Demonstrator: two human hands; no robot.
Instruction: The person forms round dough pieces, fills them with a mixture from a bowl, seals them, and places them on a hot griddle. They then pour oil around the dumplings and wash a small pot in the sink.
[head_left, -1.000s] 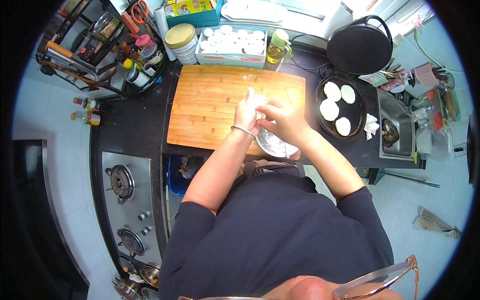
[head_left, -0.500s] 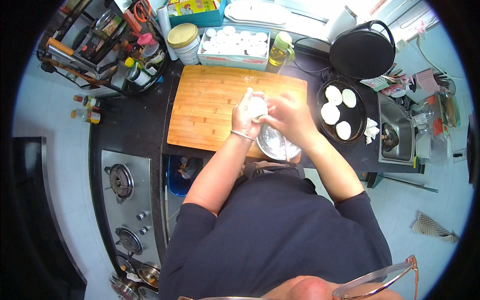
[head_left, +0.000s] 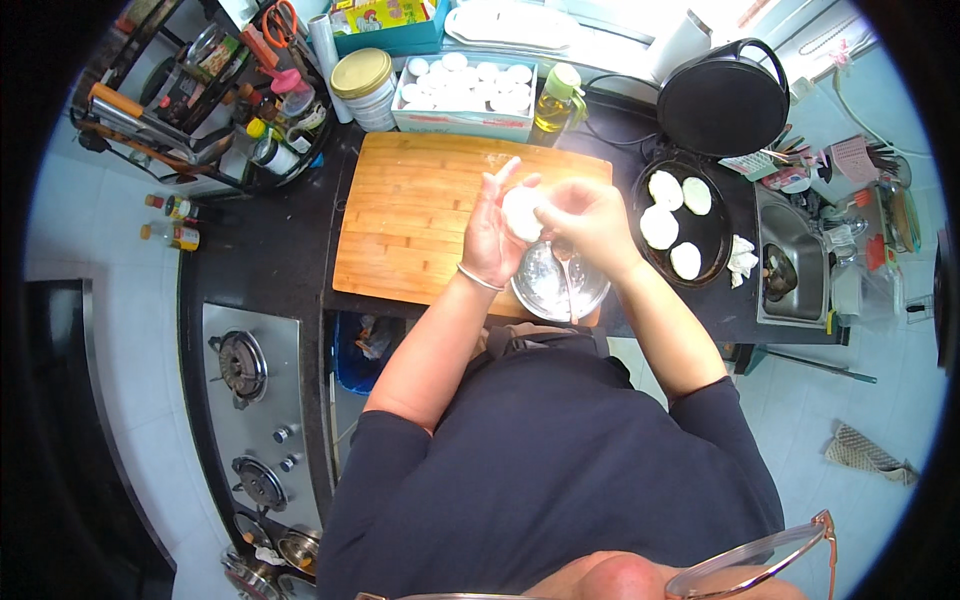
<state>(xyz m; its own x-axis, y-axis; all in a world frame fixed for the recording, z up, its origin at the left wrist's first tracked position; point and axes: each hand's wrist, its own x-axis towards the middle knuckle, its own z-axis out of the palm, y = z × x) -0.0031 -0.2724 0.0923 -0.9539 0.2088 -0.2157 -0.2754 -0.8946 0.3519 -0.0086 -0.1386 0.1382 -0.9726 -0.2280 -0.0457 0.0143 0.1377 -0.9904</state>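
A flat white round of dough (head_left: 521, 215) is held up between my two hands over the wooden board. My left hand (head_left: 487, 236), with a bangle at its wrist, supports the round against its palm side; its fingers point up and away. On the dough's right edge, my right hand (head_left: 590, 214) is closed, thumb against the round and fingers curled. Just below the hands stands a metal bowl (head_left: 535, 288) with a spoon (head_left: 570, 287) in it; what else it contains is hard to make out.
The wooden board (head_left: 410, 220) lies on the dark counter. At right, an open electric griddle (head_left: 719, 262) holds several pale dough rounds, near a crumpled tissue (head_left: 742, 260) and a sink (head_left: 803, 295). Behind stand a box of eggs (head_left: 465, 120), an oil bottle (head_left: 556, 100) and a tub (head_left: 364, 85).
The dough round has turned to show more of its face and shifted slightly right. My right hand's fingers have curled in, and the bowl below is less covered.
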